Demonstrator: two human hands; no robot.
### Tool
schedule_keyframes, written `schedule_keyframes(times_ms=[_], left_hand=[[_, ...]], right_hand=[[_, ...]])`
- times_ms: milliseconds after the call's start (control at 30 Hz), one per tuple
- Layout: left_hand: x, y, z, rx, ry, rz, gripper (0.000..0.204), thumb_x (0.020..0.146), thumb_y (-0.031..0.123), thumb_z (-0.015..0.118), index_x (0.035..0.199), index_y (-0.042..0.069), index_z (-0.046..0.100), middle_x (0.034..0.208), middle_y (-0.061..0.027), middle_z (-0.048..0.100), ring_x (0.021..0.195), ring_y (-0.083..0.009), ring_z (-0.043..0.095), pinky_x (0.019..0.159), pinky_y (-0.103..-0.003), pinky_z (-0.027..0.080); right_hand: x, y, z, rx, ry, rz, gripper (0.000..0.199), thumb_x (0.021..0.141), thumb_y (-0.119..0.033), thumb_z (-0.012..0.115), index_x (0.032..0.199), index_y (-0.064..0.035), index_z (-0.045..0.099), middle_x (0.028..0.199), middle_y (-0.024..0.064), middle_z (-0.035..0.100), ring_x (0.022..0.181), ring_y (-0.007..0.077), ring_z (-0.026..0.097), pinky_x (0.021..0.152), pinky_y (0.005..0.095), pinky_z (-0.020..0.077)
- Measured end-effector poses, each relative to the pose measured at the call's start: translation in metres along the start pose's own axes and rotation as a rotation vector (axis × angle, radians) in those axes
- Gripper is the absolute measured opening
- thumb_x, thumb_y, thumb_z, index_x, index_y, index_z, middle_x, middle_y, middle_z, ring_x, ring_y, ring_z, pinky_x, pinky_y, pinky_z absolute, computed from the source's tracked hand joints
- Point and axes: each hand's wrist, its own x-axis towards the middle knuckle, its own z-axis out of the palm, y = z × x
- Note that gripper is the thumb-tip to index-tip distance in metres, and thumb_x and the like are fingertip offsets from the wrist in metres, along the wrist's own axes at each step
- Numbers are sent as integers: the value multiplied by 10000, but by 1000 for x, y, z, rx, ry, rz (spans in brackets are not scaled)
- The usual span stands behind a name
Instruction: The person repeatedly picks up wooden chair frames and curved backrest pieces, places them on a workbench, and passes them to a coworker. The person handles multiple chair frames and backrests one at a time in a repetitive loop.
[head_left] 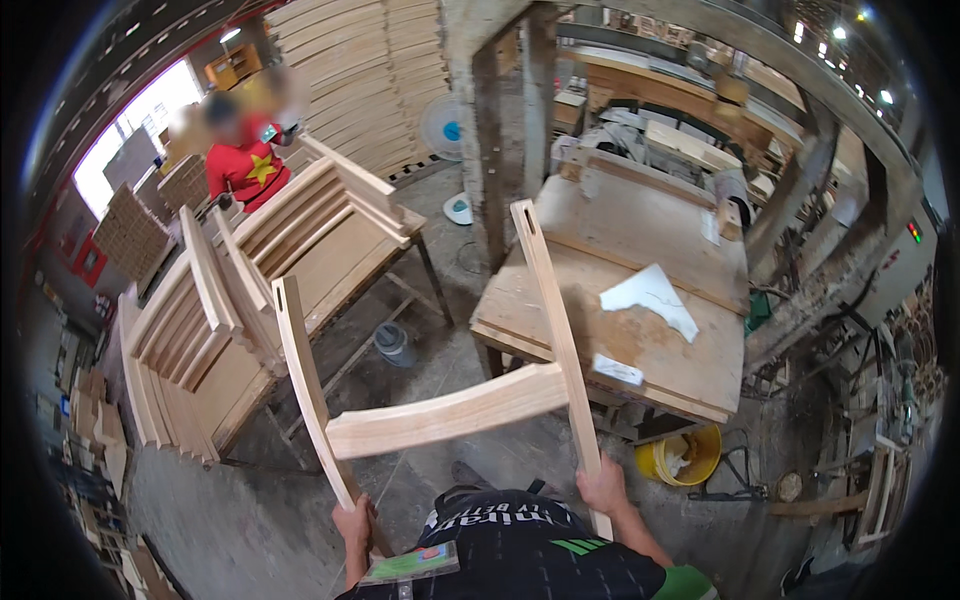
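Note:
A pale wooden chair frame [450, 412] is held up in front of my body, made of two long slightly curved posts joined by one wide curved rail. My left hand [354, 520] is closed round the lower part of its left post. Round the lower part of the right post, my right hand [602, 487] is closed as well. Both posts lean away from me, and a slot shows near the top end of each. The frame touches neither table in this view.
On the left, a long worktable [330, 300] carries several similar wooden frames [185, 340]; a co-worker [250, 160] in red stands behind it. At right, a wooden workbench [530, 290] bears white scraps [650, 297]. A grey bucket [393, 343] and a yellow bucket [705, 455] stand on the floor.

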Motion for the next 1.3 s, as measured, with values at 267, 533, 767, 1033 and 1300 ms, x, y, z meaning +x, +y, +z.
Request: schedule_keyframes(times_ms=[267, 533, 767, 1033, 1300], left_hand=[[-83, -29, 56, 165, -219, -21, 130, 869, 94, 722, 895, -15, 656, 699, -50, 641, 557, -148, 608, 514, -308, 489], [-57, 40, 212, 386, -590, 215, 307, 832, 301, 747, 828, 1, 682, 642, -47, 650, 566, -138, 620, 549, -334, 494], [-9, 102, 360, 324, -721, 188, 280, 858, 241, 758, 858, -22, 661, 661, -70, 641, 551, -159, 615, 513, -344, 480], [17, 96, 369, 379, -767, 141, 242, 873, 187, 719, 932, -33, 638, 673, -77, 619, 545, -167, 605, 491, -338, 476], [8, 107, 379, 752, -717, 537, 458, 858, 271, 747, 1148, -62, 622, 955, -218, 694, 864, -340, 694, 773, -458, 542]], right_hand=[[-123, 95, -67, 61, 118, 261, 364, 824, -202, 719, 1081, 25, 596, 924, 300, 692, 909, 505, 688, 772, 544, 559], [-122, 163, -109, 141, 347, 464, 323, 853, -111, 715, 1129, 17, 605, 803, 165, 707, 727, 289, 726, 686, 420, 567], [-13, 178, -134, 145, 420, 456, 270, 896, -124, 682, 1134, -5, 637, 795, 113, 707, 677, 215, 707, 663, 374, 553], [3, 189, -96, 92, 413, 552, 574, 853, -301, 709, 1325, 2, 584, 1098, 295, 714, 1109, 465, 668, 978, 502, 520], [-31, 153, -112, 88, 335, 804, 682, 841, -418, 739, 1393, -71, 540, 1157, 249, 712, 1086, 445, 679, 958, 497, 535]])
